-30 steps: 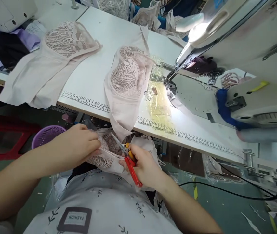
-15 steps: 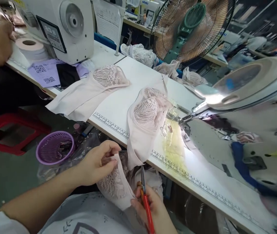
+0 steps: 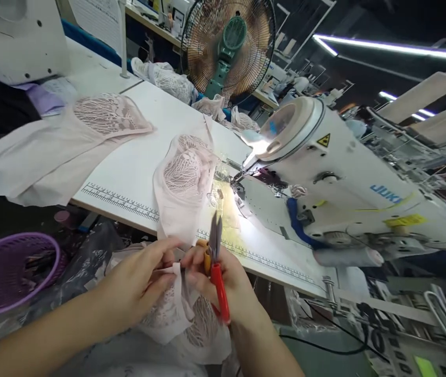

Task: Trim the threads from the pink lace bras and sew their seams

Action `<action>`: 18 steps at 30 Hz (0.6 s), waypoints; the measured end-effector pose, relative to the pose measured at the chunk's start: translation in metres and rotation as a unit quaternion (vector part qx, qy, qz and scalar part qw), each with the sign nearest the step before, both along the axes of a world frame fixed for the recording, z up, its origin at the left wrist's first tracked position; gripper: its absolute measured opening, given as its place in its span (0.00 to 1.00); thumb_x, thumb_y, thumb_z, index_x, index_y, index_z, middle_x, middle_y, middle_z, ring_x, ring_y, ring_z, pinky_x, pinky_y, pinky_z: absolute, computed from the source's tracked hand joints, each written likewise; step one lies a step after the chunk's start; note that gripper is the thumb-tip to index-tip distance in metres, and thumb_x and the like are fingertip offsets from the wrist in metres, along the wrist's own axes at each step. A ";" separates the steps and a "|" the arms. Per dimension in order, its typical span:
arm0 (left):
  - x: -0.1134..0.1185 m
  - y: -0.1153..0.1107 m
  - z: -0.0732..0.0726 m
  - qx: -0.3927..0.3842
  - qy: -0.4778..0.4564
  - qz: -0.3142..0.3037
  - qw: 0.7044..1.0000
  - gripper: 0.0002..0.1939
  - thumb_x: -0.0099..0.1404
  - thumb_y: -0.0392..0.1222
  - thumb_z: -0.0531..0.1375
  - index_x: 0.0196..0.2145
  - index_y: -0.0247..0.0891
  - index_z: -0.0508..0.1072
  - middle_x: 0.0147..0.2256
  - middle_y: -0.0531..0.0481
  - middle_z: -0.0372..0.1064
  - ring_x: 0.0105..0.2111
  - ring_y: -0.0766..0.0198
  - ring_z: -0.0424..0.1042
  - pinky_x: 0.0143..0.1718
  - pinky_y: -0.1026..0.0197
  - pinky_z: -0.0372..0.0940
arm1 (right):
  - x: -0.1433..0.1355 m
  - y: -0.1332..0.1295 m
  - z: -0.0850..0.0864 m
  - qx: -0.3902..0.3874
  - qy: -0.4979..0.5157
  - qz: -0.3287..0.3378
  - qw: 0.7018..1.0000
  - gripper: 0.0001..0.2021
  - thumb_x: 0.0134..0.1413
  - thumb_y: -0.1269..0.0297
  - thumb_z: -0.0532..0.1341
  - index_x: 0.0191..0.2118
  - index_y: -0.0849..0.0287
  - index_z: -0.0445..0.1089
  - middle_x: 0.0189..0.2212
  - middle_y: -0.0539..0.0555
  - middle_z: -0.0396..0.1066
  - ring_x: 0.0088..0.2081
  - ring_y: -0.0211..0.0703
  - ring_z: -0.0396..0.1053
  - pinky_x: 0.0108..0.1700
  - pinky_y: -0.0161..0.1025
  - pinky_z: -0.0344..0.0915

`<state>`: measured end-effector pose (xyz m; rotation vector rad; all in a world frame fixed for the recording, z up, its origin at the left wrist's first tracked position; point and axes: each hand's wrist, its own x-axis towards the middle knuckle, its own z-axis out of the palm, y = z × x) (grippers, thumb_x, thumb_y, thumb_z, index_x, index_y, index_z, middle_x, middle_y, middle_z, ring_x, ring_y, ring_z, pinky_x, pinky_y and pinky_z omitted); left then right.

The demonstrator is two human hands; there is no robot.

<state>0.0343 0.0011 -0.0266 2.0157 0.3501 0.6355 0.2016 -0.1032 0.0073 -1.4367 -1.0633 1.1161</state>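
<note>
My left hand (image 3: 140,283) pinches the upper edge of a pale pink lace bra piece (image 3: 164,311) over my lap. Close beside it, my right hand (image 3: 223,283) holds red-handled scissors (image 3: 220,293), blades pointing up, while its fingertips grip the same piece's edge. A second lace piece (image 3: 186,178) lies on the white table and hangs over its front edge, just above my hands. Another lace piece (image 3: 105,118) is spread farther left. Whether the scissor blades are fully closed is hard to tell.
A sewing machine (image 3: 348,173) with a lit needle area stands on the table (image 3: 129,173) at right. Another machine (image 3: 22,36) is at upper left. A fan (image 3: 229,47) stands behind the table. A purple basket (image 3: 14,272) is at lower left.
The view has swung right. My hands have come together at the piece's edge, and the scissors are raised nearer the table edge. A second lace cup now shows beneath my right hand.
</note>
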 end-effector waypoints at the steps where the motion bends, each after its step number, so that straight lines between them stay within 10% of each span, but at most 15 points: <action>1: 0.001 -0.001 0.002 0.002 0.006 -0.002 1.000 0.24 0.65 0.34 0.51 0.57 0.46 0.53 0.37 0.52 0.67 0.35 0.66 0.71 0.36 0.64 0.69 | -0.001 0.006 0.002 -0.005 0.005 0.011 1.000 0.13 0.46 0.62 0.67 0.33 0.56 0.61 0.30 0.49 0.67 0.27 0.36 0.61 0.30 0.35 0.61; 12: -0.003 0.002 0.010 0.148 0.028 0.018 0.988 0.09 0.64 0.33 0.50 0.31 0.38 0.69 0.22 0.55 0.64 0.23 0.67 0.64 0.27 0.64 0.58 | -0.013 0.002 -0.018 0.147 -0.118 0.025 0.982 0.04 0.57 0.68 0.57 0.35 0.54 0.58 0.31 0.51 0.65 0.34 0.41 0.65 0.34 0.39 0.63; 18: -0.007 0.006 -0.001 0.343 -0.090 0.068 0.932 0.08 0.65 0.29 0.49 0.35 0.35 0.67 0.20 0.54 0.60 0.22 0.65 0.57 0.27 0.61 0.57 | 0.022 -0.014 -0.005 0.061 -0.259 0.156 0.951 0.28 0.46 0.32 0.55 0.35 0.56 0.61 0.28 0.50 0.59 0.27 0.41 0.58 0.28 0.38 0.57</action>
